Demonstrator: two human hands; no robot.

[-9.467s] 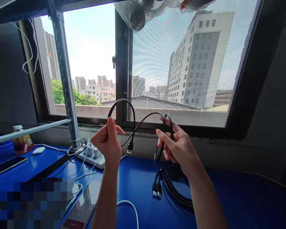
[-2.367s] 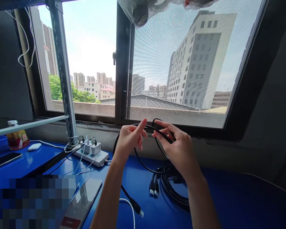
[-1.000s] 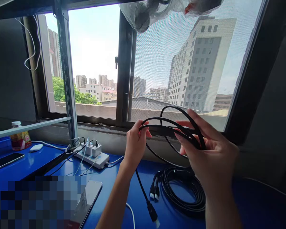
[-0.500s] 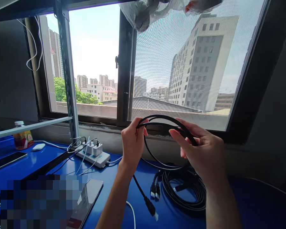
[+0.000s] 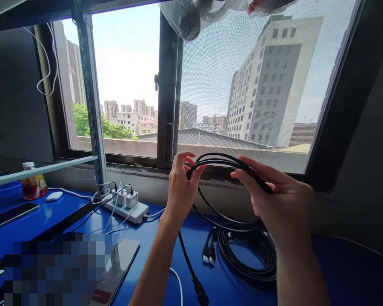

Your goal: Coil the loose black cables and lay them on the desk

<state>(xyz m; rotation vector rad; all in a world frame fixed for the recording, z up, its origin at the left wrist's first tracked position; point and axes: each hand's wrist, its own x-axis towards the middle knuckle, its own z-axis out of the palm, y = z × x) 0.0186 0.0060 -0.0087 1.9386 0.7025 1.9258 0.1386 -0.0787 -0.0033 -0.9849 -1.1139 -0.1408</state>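
Note:
Loops of a black cable (image 5: 217,160) are held up in front of the window, stretched between both hands. My left hand (image 5: 182,182) has the loops' left end in the crook between its thumb and fingers, with the fingertips slightly raised. My right hand (image 5: 279,199) is closed around the right side, thumb in front and fingers behind. The cable's end with a black plug (image 5: 200,291) hangs down below my left hand, and lower loops droop behind. On the blue table under my right hand lies another coiled black cable (image 5: 230,265), its two plugs (image 5: 208,254) side by side.
A white power strip (image 5: 132,210) with chargers and wires is at the back left. A dark phone-like slab (image 5: 119,267) lies near the front. Farther left are a drink bottle (image 5: 34,187), a white mouse-like object (image 5: 54,196) and a phone (image 5: 12,216). A metal shelf post (image 5: 94,106) stands by the window.
My left hand has loosened, its thumb and fingers spreading around the cable. My right hand has moved slightly right with the loops. The hanging plug has dropped lower.

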